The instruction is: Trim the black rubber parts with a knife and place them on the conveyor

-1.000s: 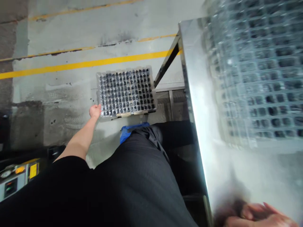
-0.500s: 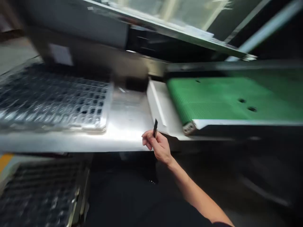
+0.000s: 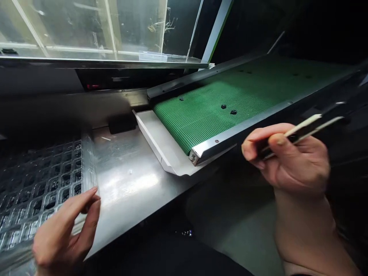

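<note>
My right hand (image 3: 293, 161) is closed around a pair of tweezers (image 3: 304, 125), beside the belt's near rail. Pale prongs stick out to the right, their ends blurred and apart, with nothing visible between them. At lower left, my left hand (image 3: 67, 230) pinches at the near right edge of a clear plastic tray (image 3: 89, 165). Thumb and fingertips come together there; the exact contact is partly hidden. Rows of pockets in the tray hold small dark parts. Several small black parts, among them one black piece (image 3: 233, 112), lie on the green conveyor belt (image 3: 201, 115).
A white chute-like tray (image 3: 161, 142) sits under the belt's end, on the metal table (image 3: 123, 188). A thin pale strip (image 3: 106, 138) lies near a dark block (image 3: 122, 125). Behind rises a transparent panel (image 3: 86, 30) with a metal lower edge. The table's front edge slants across the view.
The view has swung right and nearer the belt. My left hand has come into view at the tray. My right hand, with the tweezers, now appears farther right and larger.
</note>
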